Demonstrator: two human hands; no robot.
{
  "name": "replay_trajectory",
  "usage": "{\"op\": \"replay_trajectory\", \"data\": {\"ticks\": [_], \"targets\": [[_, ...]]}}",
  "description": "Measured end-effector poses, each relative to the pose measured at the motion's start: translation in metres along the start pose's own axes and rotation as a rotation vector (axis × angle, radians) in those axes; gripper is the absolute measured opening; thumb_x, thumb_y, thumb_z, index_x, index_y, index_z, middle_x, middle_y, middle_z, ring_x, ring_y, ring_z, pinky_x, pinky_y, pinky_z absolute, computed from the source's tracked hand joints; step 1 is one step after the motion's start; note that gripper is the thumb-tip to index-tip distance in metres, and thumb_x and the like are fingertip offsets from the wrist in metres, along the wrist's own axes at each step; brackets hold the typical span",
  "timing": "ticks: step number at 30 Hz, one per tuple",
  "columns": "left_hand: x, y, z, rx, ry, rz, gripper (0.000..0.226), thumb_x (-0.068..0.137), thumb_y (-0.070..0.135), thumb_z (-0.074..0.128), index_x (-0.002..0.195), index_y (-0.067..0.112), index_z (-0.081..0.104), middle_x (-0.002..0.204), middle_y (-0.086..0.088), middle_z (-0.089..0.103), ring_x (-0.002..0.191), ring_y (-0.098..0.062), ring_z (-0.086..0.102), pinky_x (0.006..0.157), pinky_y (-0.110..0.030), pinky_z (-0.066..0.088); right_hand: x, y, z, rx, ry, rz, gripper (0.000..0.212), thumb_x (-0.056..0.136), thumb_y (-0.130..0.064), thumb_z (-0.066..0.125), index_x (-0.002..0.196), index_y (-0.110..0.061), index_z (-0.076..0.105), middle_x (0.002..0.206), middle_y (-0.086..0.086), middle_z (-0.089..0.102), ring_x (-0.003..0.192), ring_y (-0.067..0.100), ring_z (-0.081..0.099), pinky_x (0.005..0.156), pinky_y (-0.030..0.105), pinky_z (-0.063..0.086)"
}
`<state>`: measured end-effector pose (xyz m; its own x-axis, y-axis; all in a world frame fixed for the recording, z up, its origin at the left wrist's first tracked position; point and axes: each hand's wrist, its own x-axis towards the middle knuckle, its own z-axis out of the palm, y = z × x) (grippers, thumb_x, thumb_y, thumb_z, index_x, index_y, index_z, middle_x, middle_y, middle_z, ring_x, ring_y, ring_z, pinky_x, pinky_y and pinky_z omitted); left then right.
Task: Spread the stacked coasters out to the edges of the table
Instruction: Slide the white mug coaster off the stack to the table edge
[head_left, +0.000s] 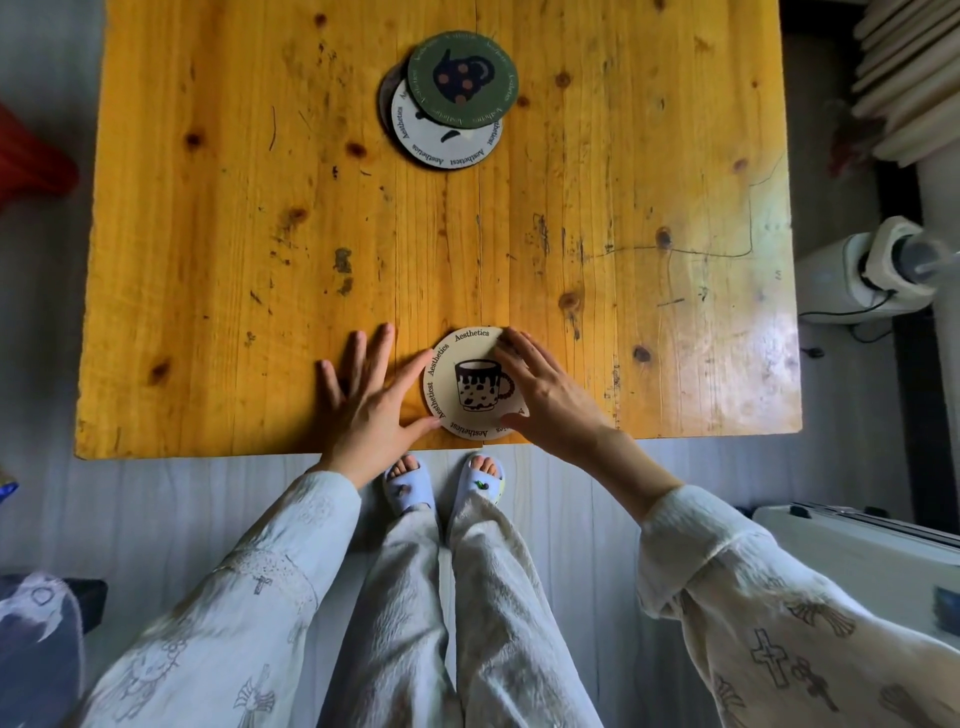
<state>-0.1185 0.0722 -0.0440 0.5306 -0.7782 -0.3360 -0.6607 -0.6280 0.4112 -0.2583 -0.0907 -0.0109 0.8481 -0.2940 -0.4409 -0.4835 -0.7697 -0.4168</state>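
A beige round coaster (470, 387) with a mug drawing lies at the near edge of the wooden table (218, 249). My left hand (369, 400) rests flat, fingers spread, its thumb and forefinger touching the coaster's left rim. My right hand (545, 395) lies over the coaster's right side, fingers on top of it. Farther back near the table's middle sits a small stack: a green coaster (462, 78) on top, shifted off a white coaster (447, 143), with a dark one (387, 96) peeking out beneath.
The table's near edge runs just below my hands; my feet in slippers (444, 486) stand under it. A white appliance (872, 270) with a cable sits right of the table, a red object (31, 156) to the left.
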Motion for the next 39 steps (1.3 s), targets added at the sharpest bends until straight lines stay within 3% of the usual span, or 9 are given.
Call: {"op": "replay_trajectory", "data": {"ticks": [19, 28, 32, 35, 39], "targets": [[-0.008, 0.006, -0.003, 0.008, -0.045, -0.036, 0.08, 0.075, 0.039, 0.066, 0.14, 0.041, 0.018, 0.157, -0.001, -0.007, 0.142, -0.028, -0.017, 0.109, -0.064, -0.009, -0.007, -0.006, 0.006, 0.002, 0.005, 0.039, 0.083, 0.083, -0.021, 0.065, 0.146, -0.014, 0.012, 0.159, 0.009, 0.001, 0.146, 0.025, -0.001, 0.117, 0.037, 0.014], [-0.017, 0.009, -0.014, -0.023, -0.163, -0.057, 0.072, 0.084, 0.027, 0.059, 0.141, 0.037, 0.016, 0.156, 0.003, -0.013, 0.141, -0.023, -0.021, 0.11, -0.061, -0.01, -0.015, -0.007, -0.001, 0.06, -0.028, 0.113, 0.07, 0.09, -0.031, 0.053, 0.146, -0.022, 0.013, 0.159, 0.007, 0.001, 0.146, 0.024, 0.002, 0.117, 0.042, 0.019], [-0.007, 0.011, -0.041, -0.203, -0.265, -0.143, 0.053, 0.088, 0.025, 0.053, 0.137, 0.022, 0.034, 0.156, 0.0, 0.01, 0.144, -0.023, 0.002, 0.116, -0.05, 0.009, -0.029, -0.01, -0.018, 0.165, -0.021, 0.256, 0.072, 0.09, -0.041, 0.049, 0.147, -0.02, 0.011, 0.157, 0.011, 0.013, 0.142, 0.033, 0.019, 0.111, 0.049, 0.031], [0.0, 0.026, -0.062, -0.328, -0.261, -0.201, 0.051, 0.089, 0.024, 0.052, 0.136, 0.019, 0.034, 0.149, -0.007, 0.031, 0.137, -0.026, 0.027, 0.111, -0.043, 0.025, -0.041, -0.006, -0.045, 0.236, 0.052, 0.341, 0.067, 0.091, -0.039, 0.049, 0.146, -0.017, 0.016, 0.151, 0.016, 0.029, 0.132, 0.037, 0.038, 0.106, 0.051, 0.04], [-0.001, 0.06, -0.089, -0.36, -0.264, -0.155, 0.05, 0.089, 0.027, 0.053, 0.135, 0.021, 0.036, 0.144, -0.009, 0.04, 0.131, -0.026, 0.038, 0.106, -0.04, 0.032, -0.075, 0.002, -0.083, 0.305, 0.155, 0.36, 0.061, 0.091, -0.036, 0.049, 0.143, -0.016, 0.024, 0.143, 0.018, 0.042, 0.122, 0.035, 0.05, 0.101, 0.047, 0.045]]}}
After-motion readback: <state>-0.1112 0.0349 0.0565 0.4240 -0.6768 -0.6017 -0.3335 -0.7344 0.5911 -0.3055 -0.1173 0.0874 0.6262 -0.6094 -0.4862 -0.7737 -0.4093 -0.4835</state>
